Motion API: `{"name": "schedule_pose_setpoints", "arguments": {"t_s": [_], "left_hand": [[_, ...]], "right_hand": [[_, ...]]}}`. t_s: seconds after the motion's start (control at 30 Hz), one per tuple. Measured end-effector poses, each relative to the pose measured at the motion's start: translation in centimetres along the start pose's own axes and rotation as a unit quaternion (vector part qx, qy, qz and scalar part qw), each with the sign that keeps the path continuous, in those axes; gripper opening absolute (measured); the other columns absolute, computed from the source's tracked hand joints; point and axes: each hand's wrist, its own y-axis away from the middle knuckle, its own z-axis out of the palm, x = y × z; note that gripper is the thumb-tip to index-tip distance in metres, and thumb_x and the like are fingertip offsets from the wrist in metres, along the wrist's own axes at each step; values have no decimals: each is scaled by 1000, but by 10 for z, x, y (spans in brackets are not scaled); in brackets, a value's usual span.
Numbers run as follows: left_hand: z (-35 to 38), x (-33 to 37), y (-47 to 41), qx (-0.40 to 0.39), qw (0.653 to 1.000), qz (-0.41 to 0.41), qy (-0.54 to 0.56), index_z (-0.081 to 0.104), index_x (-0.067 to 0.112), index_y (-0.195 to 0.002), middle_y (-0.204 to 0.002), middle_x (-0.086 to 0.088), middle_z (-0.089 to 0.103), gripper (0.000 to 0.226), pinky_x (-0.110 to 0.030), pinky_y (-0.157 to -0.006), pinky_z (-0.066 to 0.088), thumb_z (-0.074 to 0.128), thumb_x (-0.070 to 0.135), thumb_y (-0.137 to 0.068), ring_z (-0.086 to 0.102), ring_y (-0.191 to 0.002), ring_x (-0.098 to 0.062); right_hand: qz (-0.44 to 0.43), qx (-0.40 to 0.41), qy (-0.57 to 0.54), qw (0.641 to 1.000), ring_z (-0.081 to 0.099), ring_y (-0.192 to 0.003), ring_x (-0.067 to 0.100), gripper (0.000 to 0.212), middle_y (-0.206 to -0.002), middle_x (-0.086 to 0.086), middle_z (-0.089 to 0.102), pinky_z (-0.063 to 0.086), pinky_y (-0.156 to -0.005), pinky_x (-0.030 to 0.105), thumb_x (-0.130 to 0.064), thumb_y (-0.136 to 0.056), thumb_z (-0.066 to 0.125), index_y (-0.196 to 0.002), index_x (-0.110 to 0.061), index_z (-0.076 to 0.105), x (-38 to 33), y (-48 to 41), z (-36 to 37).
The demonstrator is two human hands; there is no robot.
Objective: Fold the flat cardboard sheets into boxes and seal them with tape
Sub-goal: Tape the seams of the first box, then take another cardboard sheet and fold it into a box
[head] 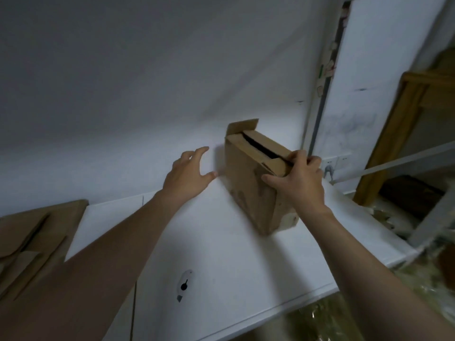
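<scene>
A brown cardboard box [248, 178] stands upright on the white table [216, 254], close to the wall. Its top flaps are partly folded, with a dark gap between them and one small flap sticking up at the back. My right hand [299, 179] grips the box's near top corner, thumb on the side face and fingers over the top flap. My left hand [188, 174] hovers just left of the box with fingers spread, not touching it. Flat cardboard sheets [32, 242] lie at the table's left edge.
A white utility knife [184, 285] lies on the table near the front. A wooden frame [403, 134] leans at the right beside a wall socket [337, 163]. Clear plastic wrap [418, 291] covers the floor below the table's right edge.
</scene>
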Motion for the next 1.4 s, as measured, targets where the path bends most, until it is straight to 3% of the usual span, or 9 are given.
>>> {"name": "schedule_pose_setpoints", "arguments": {"t_s": [0.13,0.23,0.57,0.77,0.9,1.07,1.17,1.27,1.4], "left_hand": [[16,18,-2,-28,999,4,-16,29,41,-151,-152,-2,38,69,-47,-105,41,62,54,-91,35,-140,-31],[24,26,-2,-35,998,9,-42,33,43,-149,-151,-1,39,65,-49,-105,42,61,55,-92,34,-140,-29],[37,42,-15,-36,998,19,-48,35,46,-146,-148,0,41,58,-47,-104,41,56,57,-94,35,-139,-27],[50,47,-21,-46,997,23,-52,34,45,-146,-146,-1,43,56,-47,-103,40,54,57,-95,35,-138,-28],[54,48,-24,-43,997,21,-67,35,45,-146,-146,-1,42,56,-48,-102,40,54,57,-95,34,-138,-29],[39,40,-18,-25,995,15,-92,37,45,-145,-148,1,41,55,-47,-102,40,55,57,-94,33,-139,-27],[19,26,-2,-19,994,11,-111,37,47,-144,-148,2,41,54,-48,-103,40,54,58,-94,33,-140,-27],[-8,7,21,-13,992,-6,-124,37,47,-144,-149,2,40,54,-48,-103,39,54,59,-94,33,-140,-27],[-52,-30,65,-8,990,-39,-139,38,47,-144,-149,0,41,55,-49,-103,41,54,61,-93,36,-138,-28]], "right_hand": [[45,58,55,996,28,-134,52,94,-156,14,10,48,-91,62,-52,-74,83,-144,-31,23,33,-13,-18],[13,54,87,995,26,-138,52,62,-160,8,2,48,-92,61,-34,-87,73,-137,-36,35,49,-17,-17],[-90,46,29,994,54,-107,34,35,-136,-2,41,52,-93,52,-10,-85,71,-110,-30,58,80,-62,-20],[-123,39,43,991,53,-110,18,24,-134,-8,51,46,-90,30,-9,-95,58,-109,-29,58,111,-84,-37],[-47,0,149,988,31,-141,50,35,-163,0,20,39,-111,61,-10,-98,52,-127,-29,51,115,-96,-28],[74,-60,159,983,9,-146,58,60,-167,5,-17,29,-113,67,-24,-99,49,-152,-20,21,88,-88,-7],[107,-107,148,977,14,-146,54,61,-166,16,-1,29,-111,69,-37,-98,42,-152,-19,21,72,-79,0],[47,-171,136,975,44,-130,50,71,-156,18,29,44,-100,63,-43,-88,46,-153,-28,22,42,-61,-1],[-8,-231,161,959,40,-137,44,85,-160,12,28,46,-106,53,-40,-88,65,-159,-29,18,-18,-29,-2]]}}
